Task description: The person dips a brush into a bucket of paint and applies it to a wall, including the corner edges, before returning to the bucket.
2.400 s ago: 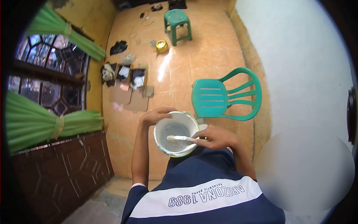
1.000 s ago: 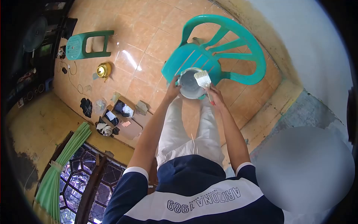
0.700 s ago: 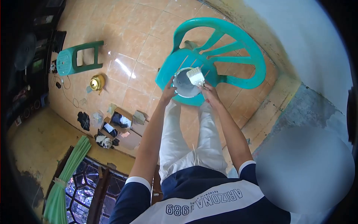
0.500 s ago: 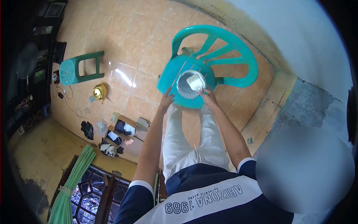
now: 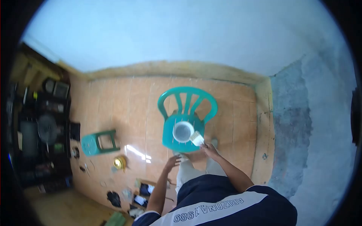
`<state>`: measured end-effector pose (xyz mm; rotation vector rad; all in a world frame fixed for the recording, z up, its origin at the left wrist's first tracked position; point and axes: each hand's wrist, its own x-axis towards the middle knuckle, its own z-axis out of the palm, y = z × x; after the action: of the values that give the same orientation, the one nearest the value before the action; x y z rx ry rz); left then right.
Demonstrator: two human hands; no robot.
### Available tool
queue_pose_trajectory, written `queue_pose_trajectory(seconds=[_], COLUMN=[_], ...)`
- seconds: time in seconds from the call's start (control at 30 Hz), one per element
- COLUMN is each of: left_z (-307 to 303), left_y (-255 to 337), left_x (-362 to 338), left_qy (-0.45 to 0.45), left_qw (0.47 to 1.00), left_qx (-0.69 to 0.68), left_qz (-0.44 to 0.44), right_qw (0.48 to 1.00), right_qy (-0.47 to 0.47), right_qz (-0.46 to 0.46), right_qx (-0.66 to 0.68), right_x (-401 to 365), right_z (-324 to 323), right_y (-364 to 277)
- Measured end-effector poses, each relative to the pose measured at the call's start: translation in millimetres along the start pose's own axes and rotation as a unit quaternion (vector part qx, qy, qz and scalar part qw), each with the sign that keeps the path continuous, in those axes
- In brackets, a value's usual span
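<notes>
A flat paintbrush with pale bristles is in my right hand, its head at the lower right rim of a white bucket. The bucket stands on the seat of a green plastic chair, and greyish-white contents show inside it. My left hand is by my left knee, in front of the chair, with its fingers stretched out and nothing in them. It is apart from the bucket.
A green plastic stool lies on its side at the left, near a gold kettle. Open boxes and a black bag are lower left. A pale blue wall rises beyond the chair; a patchy grey-blue wall stands right.
My right hand has brought the paintbrush from over the bucket's opening to its right edge. My left hand has come away from beside the bucket to my knee. The view has tilted up towards the wall.
</notes>
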<state>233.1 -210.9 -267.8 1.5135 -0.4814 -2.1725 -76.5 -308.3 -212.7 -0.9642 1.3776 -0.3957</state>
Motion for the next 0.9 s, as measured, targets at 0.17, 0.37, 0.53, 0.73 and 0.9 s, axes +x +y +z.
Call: queue_pose_trajectory(seconds=[0.17,0.37,0.53,0.73,0.9], left_z=[70.4,195.1,353.2,523.4,619.5], left_y=[59.8,107.6,144.6,165.5,191.7], left_x=[-3.9,57.2,108.5,172.9,161.0], left_qy=[-0.027,-0.010,-0.142,-0.258,-0.361], left_qw=[0.994,0.988,0.960,0.886,0.817], left_qx=[0.105,0.152,0.238,0.385,0.449], left_qz=[0.012,0.019,0.024,0.003,-0.027], right_qw=[0.995,0.980,0.896,0.749,0.635], right_qy=[0.095,0.157,0.285,0.454,0.510], right_qz=[0.001,-0.051,0.028,0.029,-0.030], right_qx=[0.043,0.114,0.339,0.482,0.579], right_x=[-33.2,-71.3,-140.8,-237.4,-270.9], right_z=[-69.5,-203.6,-318.9,-385.4,-385.3], right_y=[-14.0,7.7,83.2,168.0,214.2])
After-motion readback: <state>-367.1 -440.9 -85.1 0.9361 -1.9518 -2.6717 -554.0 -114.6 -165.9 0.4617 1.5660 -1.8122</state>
